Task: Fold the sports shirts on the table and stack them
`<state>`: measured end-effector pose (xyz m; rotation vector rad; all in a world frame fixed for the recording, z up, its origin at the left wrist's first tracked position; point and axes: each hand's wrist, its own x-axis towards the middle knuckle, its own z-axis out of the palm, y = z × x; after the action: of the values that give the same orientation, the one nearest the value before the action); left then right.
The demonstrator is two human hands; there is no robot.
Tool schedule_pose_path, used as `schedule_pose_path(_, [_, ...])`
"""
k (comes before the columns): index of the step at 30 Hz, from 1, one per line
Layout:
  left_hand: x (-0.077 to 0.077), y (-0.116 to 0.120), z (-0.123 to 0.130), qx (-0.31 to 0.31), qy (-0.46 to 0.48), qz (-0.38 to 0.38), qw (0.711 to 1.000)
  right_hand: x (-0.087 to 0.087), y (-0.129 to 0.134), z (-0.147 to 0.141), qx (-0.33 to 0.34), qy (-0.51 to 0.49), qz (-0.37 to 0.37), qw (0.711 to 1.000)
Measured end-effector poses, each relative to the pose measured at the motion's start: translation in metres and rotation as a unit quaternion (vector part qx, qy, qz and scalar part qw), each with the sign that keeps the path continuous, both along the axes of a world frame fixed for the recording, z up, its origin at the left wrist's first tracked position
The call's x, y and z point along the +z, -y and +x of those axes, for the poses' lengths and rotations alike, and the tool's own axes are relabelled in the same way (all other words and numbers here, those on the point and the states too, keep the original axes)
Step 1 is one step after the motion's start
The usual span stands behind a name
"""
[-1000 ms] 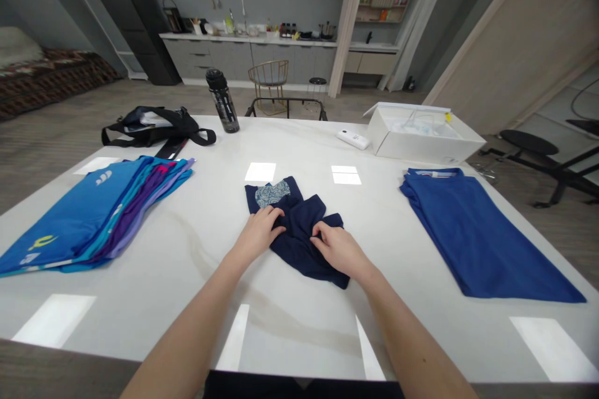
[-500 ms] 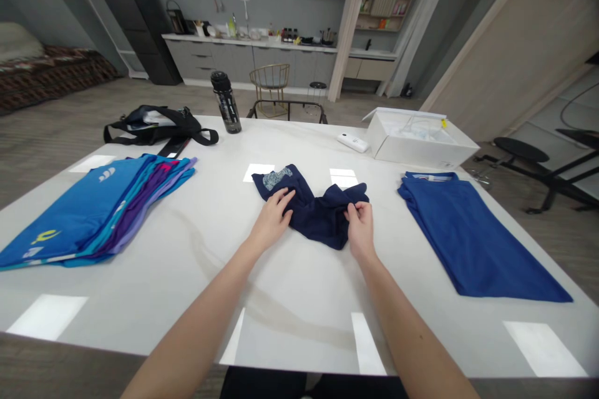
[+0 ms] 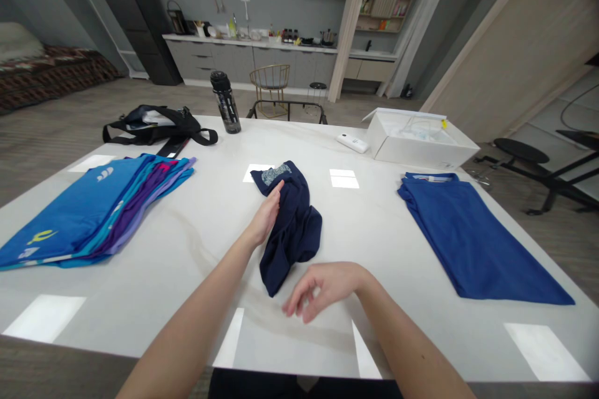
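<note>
A crumpled navy garment [image 3: 294, 218] with a pale patterned patch [image 3: 276, 173] at its far end lies in the middle of the white table; its folds hide what kind it is. My left hand [image 3: 267, 217] rests along the garment's left side, fingers stretched out and edge turned down. Just right of the garment's near tip, my right hand [image 3: 322, 288] hangs over the tabletop. Its fingers are loosely bent and apart, slightly blurred, with nothing in them.
Folded blue and purple shirts [image 3: 93, 212] lie at left, and a folded blue shirt [image 3: 472, 237] at right. Towards the far edge are a black bag [image 3: 156, 123], a dark bottle [image 3: 226, 103], a white handheld device [image 3: 352, 143] and an open white box [image 3: 416, 143].
The garment's right part has swung towards me and left. My right hand has let go of it and moved nearer; my left hand has turned onto its edge.
</note>
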<state>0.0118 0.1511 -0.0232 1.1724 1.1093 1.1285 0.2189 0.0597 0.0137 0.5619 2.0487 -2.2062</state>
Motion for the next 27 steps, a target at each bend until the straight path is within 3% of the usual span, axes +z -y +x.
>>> schedule_pose_path(1, [0.001,0.003,-0.006,0.030,-0.053,0.028,0.998,0.000,0.001,0.000,0.045,0.006,-0.049,0.998])
schedule_pose_path(2, [0.001,0.006,-0.012,0.053,-0.126,0.066,0.989,0.000,0.000,0.001,0.030,0.009,-0.060,0.998])
schedule_pose_path(3, [0.002,0.011,-0.017,0.065,-0.209,0.108,0.970,-0.002,-0.002,0.002,-0.047,0.010,-0.026,0.998])
schedule_pose_path(4, [0.001,0.017,-0.020,0.072,-0.291,0.147,0.943,-0.005,-0.005,0.003,-0.174,0.013,0.053,0.983])
schedule_pose_path(5, [0.001,0.022,-0.021,0.064,-0.363,0.180,0.912,-0.008,-0.009,0.004,-0.312,0.020,0.161,0.936])
schedule_pose_path(6, [0.001,0.027,-0.021,0.040,-0.420,0.200,0.884,-0.012,-0.014,0.005,-0.423,0.034,0.271,0.864])
schedule_pose_path(7, [0.000,0.032,-0.019,0.009,-0.459,0.208,0.864,-0.017,-0.018,0.006,-0.483,0.054,0.365,0.794])
schedule_pose_path(8, [-0.001,0.035,-0.017,-0.021,-0.480,0.207,0.853,-0.021,-0.022,0.007,-0.496,0.078,0.435,0.747])
schedule_pose_path(9, [-0.002,0.037,-0.015,-0.049,-0.485,0.202,0.849,-0.026,-0.026,0.008,-0.476,0.100,0.482,0.729])
schedule_pose_path(12, [-0.002,0.035,-0.015,-0.099,-0.451,0.191,0.866,-0.032,-0.034,0.013,-0.374,0.155,0.506,0.761])
schedule_pose_path(15, [0.004,0.025,-0.030,-0.068,-0.398,0.182,0.896,-0.022,-0.033,0.028,-0.320,0.201,0.458,0.805])
schedule_pose_path(17, [0.010,0.016,-0.046,0.014,-0.373,0.165,0.913,-0.004,-0.026,0.046,-0.274,0.230,0.368,0.859])
schedule_pose_path(19, [0.016,0.011,-0.061,0.097,-0.370,0.124,0.915,0.016,-0.017,0.065,-0.192,0.243,0.213,0.927])
schedule_pose_path(22, [0.022,0.009,-0.075,0.167,-0.432,0.089,0.882,0.034,-0.008,0.081,-0.137,0.182,0.087,0.970])
schedule_pose_path(24, [0.023,0.013,-0.074,0.187,-0.498,0.136,0.836,0.029,-0.010,0.074,-0.199,0.140,0.128,0.961])
schedule_pose_path(25, [0.023,0.016,-0.071,0.177,-0.525,0.169,0.815,0.022,-0.012,0.065,-0.259,0.132,0.179,0.940])
schedule_pose_path(27, [0.019,0.022,-0.059,0.113,-0.568,0.208,0.789,0.000,-0.018,0.041,-0.402,0.144,0.314,0.848])
